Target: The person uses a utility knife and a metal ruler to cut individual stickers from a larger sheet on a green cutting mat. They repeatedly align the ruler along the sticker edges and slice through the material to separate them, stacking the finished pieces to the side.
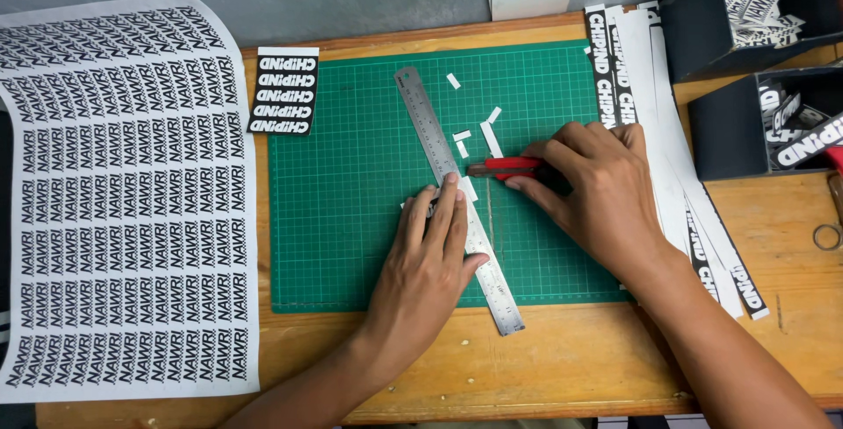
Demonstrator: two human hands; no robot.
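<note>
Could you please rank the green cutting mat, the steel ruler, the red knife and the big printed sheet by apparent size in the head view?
1. Printed sheet
2. Green cutting mat
3. Steel ruler
4. Red knife, partly hidden by the right hand

Under the left hand (pixel 430 258), part of the long steel ruler (pixel 457 196) and a small white paper piece (pixel 468 187) on the green cutting mat (pixel 351 218) are covered. The right hand (pixel 597 192) hides most of the red utility knife (pixel 505 166). Right of the mat, two black cardboard boxes (pixel 720 122) run off the edge.
</note>
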